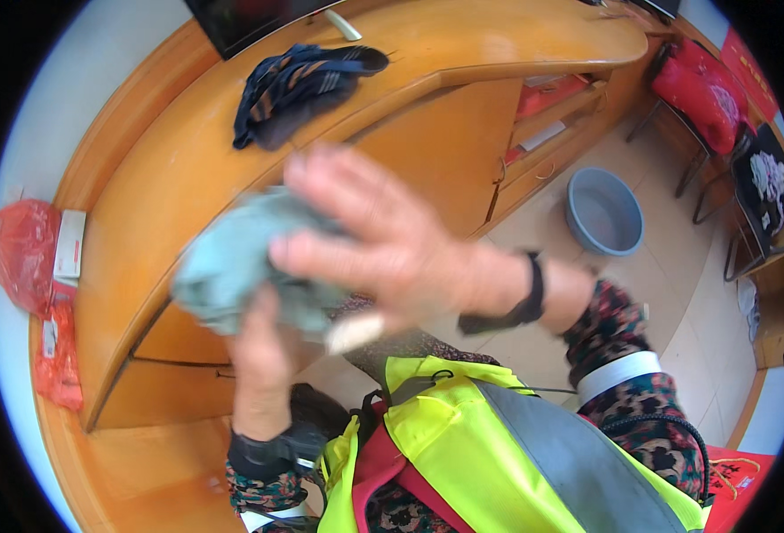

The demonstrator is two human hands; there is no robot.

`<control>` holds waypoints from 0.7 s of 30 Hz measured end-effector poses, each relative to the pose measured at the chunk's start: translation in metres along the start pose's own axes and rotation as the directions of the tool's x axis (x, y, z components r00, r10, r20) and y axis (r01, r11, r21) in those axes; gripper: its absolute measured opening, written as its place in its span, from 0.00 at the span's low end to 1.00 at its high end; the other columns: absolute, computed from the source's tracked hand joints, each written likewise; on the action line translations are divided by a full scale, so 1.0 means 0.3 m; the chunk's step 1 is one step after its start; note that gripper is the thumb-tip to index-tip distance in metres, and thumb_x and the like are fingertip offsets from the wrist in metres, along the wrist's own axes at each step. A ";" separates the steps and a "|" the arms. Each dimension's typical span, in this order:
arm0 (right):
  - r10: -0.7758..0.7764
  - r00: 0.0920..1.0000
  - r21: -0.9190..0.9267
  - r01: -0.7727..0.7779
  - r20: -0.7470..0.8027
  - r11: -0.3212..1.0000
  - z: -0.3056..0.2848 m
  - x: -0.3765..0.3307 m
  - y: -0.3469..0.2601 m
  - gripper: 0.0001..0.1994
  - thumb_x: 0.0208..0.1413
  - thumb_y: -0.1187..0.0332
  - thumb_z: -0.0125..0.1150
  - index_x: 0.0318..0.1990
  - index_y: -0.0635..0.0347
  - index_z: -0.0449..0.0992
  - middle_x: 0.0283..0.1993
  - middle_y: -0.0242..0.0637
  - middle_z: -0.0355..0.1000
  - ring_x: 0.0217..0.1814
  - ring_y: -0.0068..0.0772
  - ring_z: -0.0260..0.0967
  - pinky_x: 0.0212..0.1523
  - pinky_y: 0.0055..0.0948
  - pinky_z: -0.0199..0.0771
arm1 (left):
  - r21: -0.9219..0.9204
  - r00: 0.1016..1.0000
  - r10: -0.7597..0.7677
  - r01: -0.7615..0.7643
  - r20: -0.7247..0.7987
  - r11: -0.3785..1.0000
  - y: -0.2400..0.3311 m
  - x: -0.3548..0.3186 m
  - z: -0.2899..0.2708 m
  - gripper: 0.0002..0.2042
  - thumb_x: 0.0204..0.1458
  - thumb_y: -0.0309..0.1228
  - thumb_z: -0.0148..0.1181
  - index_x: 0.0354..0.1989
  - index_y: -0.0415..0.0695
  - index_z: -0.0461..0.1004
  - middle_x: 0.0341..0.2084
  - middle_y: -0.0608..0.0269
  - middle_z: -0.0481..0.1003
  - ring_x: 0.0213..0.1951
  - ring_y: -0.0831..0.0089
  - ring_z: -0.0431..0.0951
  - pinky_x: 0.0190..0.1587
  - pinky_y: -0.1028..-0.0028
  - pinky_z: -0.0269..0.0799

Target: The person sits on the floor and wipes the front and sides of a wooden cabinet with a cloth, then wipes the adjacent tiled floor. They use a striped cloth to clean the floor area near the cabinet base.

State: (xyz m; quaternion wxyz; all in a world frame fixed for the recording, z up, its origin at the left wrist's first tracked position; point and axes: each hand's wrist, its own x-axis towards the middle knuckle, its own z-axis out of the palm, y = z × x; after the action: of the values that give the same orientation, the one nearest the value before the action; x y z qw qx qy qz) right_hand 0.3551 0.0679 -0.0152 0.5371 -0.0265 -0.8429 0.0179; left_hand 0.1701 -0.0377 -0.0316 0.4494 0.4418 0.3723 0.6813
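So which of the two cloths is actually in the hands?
The pale grey-green cloth, bunched between the left hand and right hand. The dark striped cloth lies untouched farther back on the wooden desk.

The left hand [263, 342] grips a crumpled pale-green cloth [232, 266] from below, and the right hand [392, 253], fingers spread and blurred, lies against it above the wooden tabletop [188, 151], where a dark striped garment [299, 84] rests.
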 end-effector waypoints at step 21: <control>0.227 0.960 -0.304 -0.268 -0.166 0.914 0.286 -0.333 0.233 0.18 0.46 0.48 0.63 0.44 0.41 0.76 0.60 0.42 0.62 0.62 0.48 0.61 0.61 0.57 0.50 | 0.984 0.945 0.321 -0.011 0.070 -0.181 0.293 0.437 -0.397 0.26 0.61 0.37 0.54 0.63 0.34 0.61 0.61 0.46 0.64 0.64 0.56 0.61 0.65 0.64 0.54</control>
State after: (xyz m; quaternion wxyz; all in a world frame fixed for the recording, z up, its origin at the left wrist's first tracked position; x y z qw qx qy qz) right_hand 0.3213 0.1312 -0.1460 0.5713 -0.2219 -0.7883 -0.0542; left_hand 0.0066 0.0445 0.0434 -0.1780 0.5986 0.7390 0.2528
